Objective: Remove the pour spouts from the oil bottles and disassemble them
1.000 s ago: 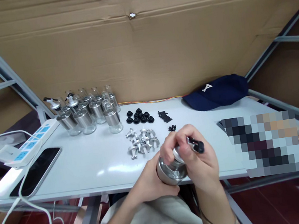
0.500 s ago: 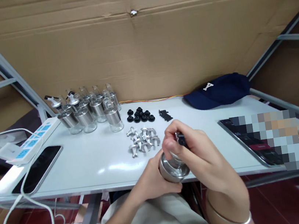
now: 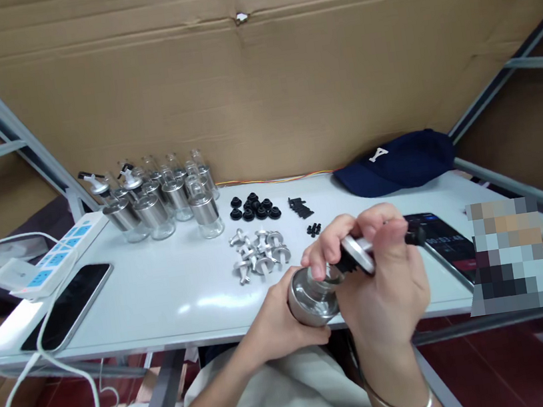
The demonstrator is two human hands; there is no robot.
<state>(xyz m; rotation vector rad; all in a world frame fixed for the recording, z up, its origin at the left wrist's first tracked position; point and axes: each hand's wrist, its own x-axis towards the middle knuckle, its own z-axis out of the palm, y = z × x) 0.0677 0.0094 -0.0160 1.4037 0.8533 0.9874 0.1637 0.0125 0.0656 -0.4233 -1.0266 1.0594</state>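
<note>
My left hand (image 3: 279,313) is wrapped around the steel sleeve of a glass bottle (image 3: 309,296), tilted over my lap at the table's front edge. In my right hand (image 3: 390,294) is a pourer spout (image 3: 358,255) with a silver disc and a black stopper end, lying tilted beside the bottle's mouth. Fingers hide part of the mouth, so I cannot tell whether the stopper touches it. Beyond my hands lie tiny black parts (image 3: 314,230), thin black pieces (image 3: 300,207), a pile of silver spouts (image 3: 261,253) and black stoppers (image 3: 254,207).
Several steel-sleeved bottles (image 3: 154,213) stand at the back left, two topped with spouts. A power strip (image 3: 64,256) with white cables and a phone (image 3: 71,306) lie left. On the right are a navy cap (image 3: 397,164) and a dark device (image 3: 441,243), partly covered by my hand.
My right hand has turned and shifted right, bringing the spout's disc and black stopper into view. The tiny black parts behind it now show. My left hand and the bottle have barely moved.
</note>
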